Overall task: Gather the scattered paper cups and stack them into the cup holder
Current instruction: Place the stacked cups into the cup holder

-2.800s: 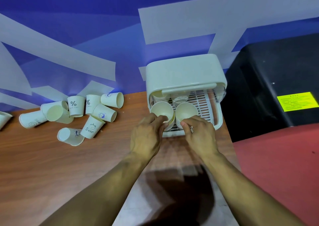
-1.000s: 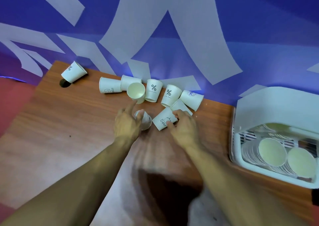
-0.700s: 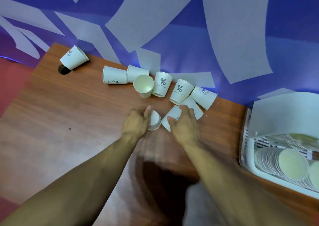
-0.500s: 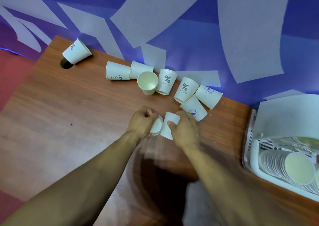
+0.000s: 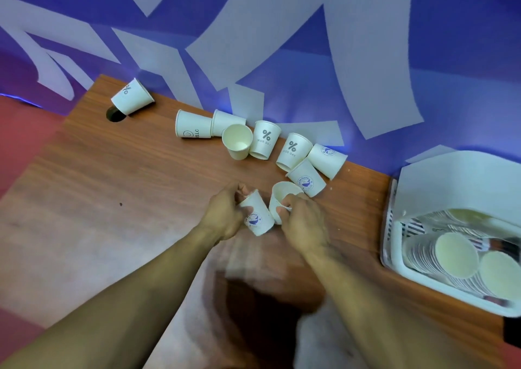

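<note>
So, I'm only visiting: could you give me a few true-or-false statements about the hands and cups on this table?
1. Each hand holds a paper cup. True: the left hand grips a blue-logo cup, and the right hand grips a white cup.
2. The cup holder is empty. False: two rows of stacked cups lie in it.
3. A lone cup lies apart from the rest, by a hole at the far left of the table. True.
4. The two held cups are nested together. False: they are side by side.
</note>
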`<state>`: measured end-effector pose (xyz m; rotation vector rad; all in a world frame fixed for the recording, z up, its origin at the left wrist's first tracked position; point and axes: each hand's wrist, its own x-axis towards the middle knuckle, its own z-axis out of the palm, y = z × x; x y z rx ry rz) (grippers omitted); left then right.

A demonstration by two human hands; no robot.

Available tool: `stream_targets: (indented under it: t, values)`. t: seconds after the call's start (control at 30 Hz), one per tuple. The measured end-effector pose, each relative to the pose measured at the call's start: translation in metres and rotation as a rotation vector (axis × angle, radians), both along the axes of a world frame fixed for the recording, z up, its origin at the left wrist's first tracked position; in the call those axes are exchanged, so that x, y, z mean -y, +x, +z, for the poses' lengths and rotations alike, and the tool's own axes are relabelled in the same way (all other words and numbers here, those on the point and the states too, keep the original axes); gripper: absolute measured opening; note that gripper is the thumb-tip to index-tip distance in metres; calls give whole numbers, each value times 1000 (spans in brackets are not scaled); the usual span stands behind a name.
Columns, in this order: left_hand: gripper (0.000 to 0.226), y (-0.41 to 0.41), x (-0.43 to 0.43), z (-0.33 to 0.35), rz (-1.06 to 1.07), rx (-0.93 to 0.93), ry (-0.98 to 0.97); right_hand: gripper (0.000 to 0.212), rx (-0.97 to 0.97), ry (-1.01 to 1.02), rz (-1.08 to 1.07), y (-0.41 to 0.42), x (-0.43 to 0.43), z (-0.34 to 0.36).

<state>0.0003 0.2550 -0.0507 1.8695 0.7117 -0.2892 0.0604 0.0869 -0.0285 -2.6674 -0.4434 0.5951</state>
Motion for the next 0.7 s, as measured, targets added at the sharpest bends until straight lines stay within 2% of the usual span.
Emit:
stream_targets:
  t: [0.07,0.2,0.33,0.47,0.57,0.7]
  values:
    - [26,0,5,14,-59,39,79,26,38,-24,-3,-3,5,12]
    - [11,-2,19,45,-154,142,227,23,165,-18,15,-15,22,43]
    - [3,-14,40,77,-284,368,455,22,300,19,15,-32,46,71]
    - [12,-28,64,99,-351,599,671,15,434,58,-19,-50,75,95]
    - [12,-36,87,115,-376,733,750,9,544,75,-40,-61,98,112]
    - [9,-38,117,129,-437,814,786,10,624,58,-91,-72,130,133]
